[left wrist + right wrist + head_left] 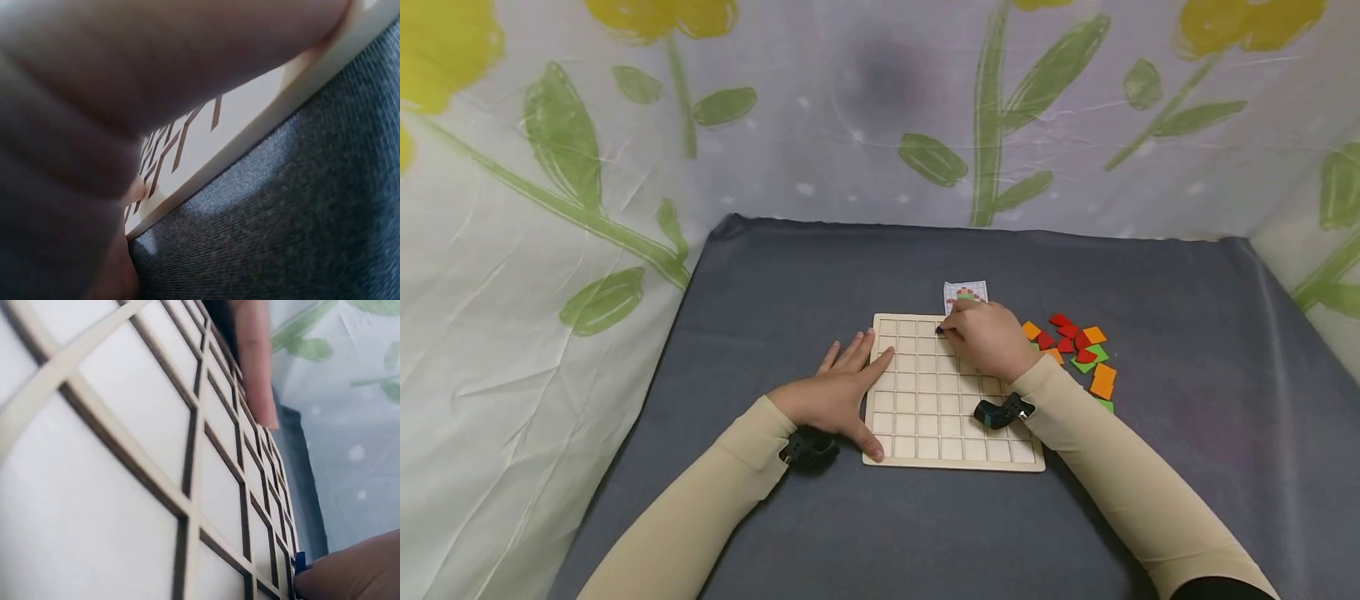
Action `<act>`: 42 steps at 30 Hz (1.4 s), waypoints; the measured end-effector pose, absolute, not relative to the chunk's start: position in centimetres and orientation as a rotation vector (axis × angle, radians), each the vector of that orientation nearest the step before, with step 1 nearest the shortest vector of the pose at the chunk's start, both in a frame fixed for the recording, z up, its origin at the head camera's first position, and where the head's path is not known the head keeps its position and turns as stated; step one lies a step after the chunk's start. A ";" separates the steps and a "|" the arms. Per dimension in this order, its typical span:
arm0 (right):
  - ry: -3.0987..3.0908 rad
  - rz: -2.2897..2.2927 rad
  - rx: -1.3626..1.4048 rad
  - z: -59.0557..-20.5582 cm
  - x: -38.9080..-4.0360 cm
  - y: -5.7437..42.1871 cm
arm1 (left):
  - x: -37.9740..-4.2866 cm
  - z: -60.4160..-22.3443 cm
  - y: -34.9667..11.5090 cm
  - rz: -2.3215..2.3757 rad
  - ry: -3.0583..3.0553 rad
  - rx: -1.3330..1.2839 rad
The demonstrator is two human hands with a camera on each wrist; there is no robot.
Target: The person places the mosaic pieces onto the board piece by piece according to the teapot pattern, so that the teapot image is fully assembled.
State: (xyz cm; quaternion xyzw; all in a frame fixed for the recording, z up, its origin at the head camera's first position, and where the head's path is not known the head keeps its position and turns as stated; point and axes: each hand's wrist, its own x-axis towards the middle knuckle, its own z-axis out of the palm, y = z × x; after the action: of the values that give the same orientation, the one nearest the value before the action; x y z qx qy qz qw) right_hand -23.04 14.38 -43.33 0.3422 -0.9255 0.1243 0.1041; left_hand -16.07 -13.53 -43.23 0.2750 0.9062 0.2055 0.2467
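A pale wooden grid board (925, 425) with square compartments lies on the dark grey cloth. My left hand (835, 392) rests along its left edge with spread fingers, the thumb near the lower left corner. In the left wrist view the thumb presses on the board's rim (187, 190). My right hand (988, 337) reaches over the upper part of the board. Its fingertips pinch a small dark blue piece (939, 330) at a compartment in the top row. In the right wrist view the blue piece (300, 562) shows between the fingertips and the grid, mostly hidden by them.
Right of the board lies a loose pile of red pieces (1065, 344), orange squares (1102, 382) and green squares (1084, 364). Behind the board sits a small printed pattern card (953, 292), partly covered by my right hand. A flowered curtain (820, 150) hangs behind the table.
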 end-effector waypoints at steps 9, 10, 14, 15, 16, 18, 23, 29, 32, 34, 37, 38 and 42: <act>-2.725 0.424 1.036 -43.5 -22.9 15.0 | -16.3 -43.4 -13.6 0.557 2.452 0.740; -2.720 0.447 1.048 -43.5 -22.9 15.1 | -16.3 -43.5 -13.6 0.558 2.454 0.743; -2.701 0.484 1.083 -43.7 -22.6 15.1 | -16.2 -43.6 -13.6 0.560 2.459 0.747; -2.696 0.482 1.086 -43.7 -22.5 15.1 | -16.2 -43.6 -13.6 0.560 2.461 0.747; -2.694 0.477 1.086 -43.7 -22.4 15.1 | -16.2 -43.6 -13.6 0.563 2.461 0.746; -2.696 0.471 1.084 -43.7 -22.3 15.0 | -16.2 -43.6 -13.6 0.562 2.462 0.744; -2.744 0.489 1.082 -43.4 -22.2 15.3 | -16.3 -43.6 -13.9 0.578 2.458 0.775; -2.818 0.516 1.148 -42.7 -22.4 16.0 | -16.6 -43.3 -14.4 0.631 2.435 0.802; -2.862 0.545 1.129 -42.1 -22.6 16.8 | -16.7 -43.4 -14.5 0.605 2.438 0.800; -2.897 0.563 1.088 -41.7 -22.7 17.8 | -16.9 -43.5 -14.4 0.588 2.446 0.804; -2.952 0.578 1.014 -41.2 -22.8 19.5 | -16.9 -43.7 -14.3 0.582 2.452 0.804; -2.972 0.583 0.987 -41.1 -22.9 20.1 | -16.9 -43.7 -14.3 0.586 2.450 0.800; -3.038 0.591 0.895 -40.6 -22.7 22.2 | -16.9 -43.9 -14.3 0.594 2.439 0.781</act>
State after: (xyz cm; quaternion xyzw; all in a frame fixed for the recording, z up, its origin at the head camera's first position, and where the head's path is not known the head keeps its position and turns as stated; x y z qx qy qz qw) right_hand -22.74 22.23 -40.60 0.2776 -0.9422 0.1831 -0.0403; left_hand -16.87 -14.26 -43.85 0.2873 0.8974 0.2185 0.2538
